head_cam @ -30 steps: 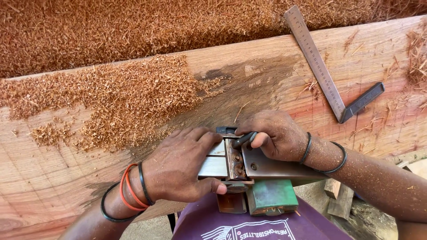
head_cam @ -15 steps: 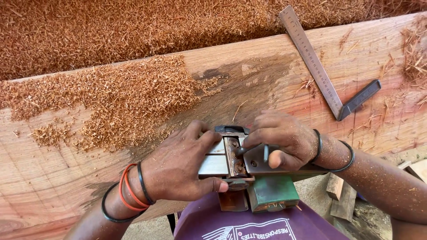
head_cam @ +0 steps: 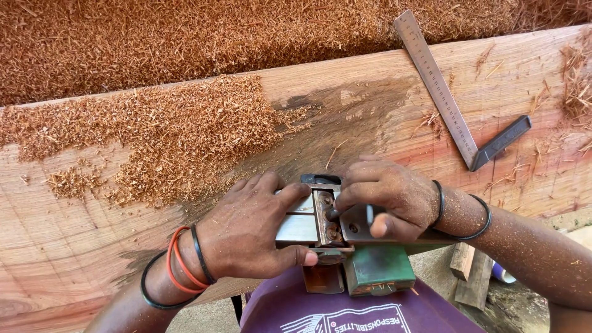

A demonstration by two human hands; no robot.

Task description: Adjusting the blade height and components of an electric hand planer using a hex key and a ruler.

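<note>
1. No package, sign or screen can be seen.
2. White printed lettering (head_cam: pixel 348 320) stands on the purple cloth shirt (head_cam: pixel 277 308), at the bottom edge, near the centre.

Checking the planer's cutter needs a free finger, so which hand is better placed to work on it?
Probably the right hand: its fingertips are at the cutter drum of the upturned planer, while the left hand grips the sole plate, steadying it.

L hand (head_cam: pixel 246 231) flat, R hand (head_cam: pixel 388 200) curled, grip prob. tight.
</note>
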